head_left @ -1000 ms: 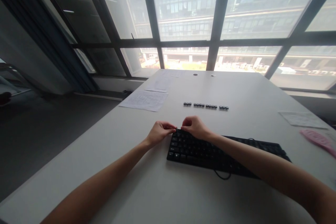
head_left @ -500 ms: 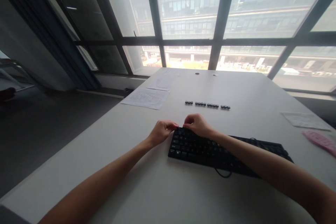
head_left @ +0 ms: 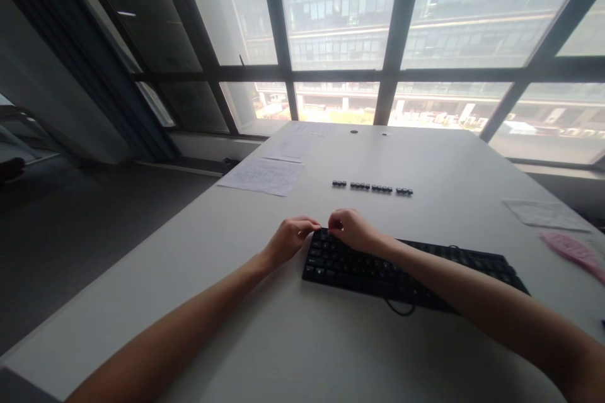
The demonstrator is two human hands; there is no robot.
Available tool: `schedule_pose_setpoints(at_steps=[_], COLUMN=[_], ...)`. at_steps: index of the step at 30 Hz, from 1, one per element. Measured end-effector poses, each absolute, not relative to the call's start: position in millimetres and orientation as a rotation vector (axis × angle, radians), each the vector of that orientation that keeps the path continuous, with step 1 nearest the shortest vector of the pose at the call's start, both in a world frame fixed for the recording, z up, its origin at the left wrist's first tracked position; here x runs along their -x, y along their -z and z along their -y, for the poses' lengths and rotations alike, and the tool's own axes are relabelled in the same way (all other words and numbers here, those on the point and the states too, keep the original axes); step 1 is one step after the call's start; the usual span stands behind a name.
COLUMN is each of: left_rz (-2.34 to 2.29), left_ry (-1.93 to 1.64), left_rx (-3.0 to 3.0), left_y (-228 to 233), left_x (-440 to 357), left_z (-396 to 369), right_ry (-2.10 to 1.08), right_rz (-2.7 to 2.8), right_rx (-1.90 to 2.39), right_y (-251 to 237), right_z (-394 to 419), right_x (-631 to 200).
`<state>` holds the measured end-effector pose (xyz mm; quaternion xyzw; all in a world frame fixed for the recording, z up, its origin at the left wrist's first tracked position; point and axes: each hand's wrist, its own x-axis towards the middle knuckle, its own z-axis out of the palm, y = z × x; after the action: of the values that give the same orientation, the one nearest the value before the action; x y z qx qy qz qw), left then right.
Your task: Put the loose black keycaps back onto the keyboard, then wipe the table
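Grip: right hand [head_left: 352, 230] pinches at the keyboard [head_left: 406, 267] far-left corner (held item too small to tell) | left hand [head_left: 288, 238] curled beside it | keycaps [head_left: 372, 187] rowed beyond on desk [head_left: 293, 340]

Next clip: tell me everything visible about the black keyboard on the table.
The keyboard is a black, flat, full-width board of what looks like plastic, lying on the white table, slanting toward the lower right. A thin dark cable loops out from under its near edge. The left hand touches its far-left corner; the right hand rests on the top-left keys, its forearm crossing above the board. Whether keys are missing under the hands cannot be told.
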<state>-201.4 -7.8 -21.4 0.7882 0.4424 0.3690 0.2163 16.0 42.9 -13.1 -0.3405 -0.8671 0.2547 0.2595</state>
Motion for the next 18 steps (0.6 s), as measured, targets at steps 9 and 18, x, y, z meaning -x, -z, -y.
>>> schedule_pose_setpoints(at_steps=[9, 18], left_rz=[-1.149, -1.207], left_ry=[-1.017, -1.037], left_rx=[-2.323, -2.248], left_y=[32, 34], left_x=[205, 201], left_z=[2, 7], right_ry=[-0.612, -0.62], right_rz=[2.336, 2.357], right_rx=[0.904, 0.78], right_y=[23, 22], right_z=[-36, -28], right_x=[-18, -25])
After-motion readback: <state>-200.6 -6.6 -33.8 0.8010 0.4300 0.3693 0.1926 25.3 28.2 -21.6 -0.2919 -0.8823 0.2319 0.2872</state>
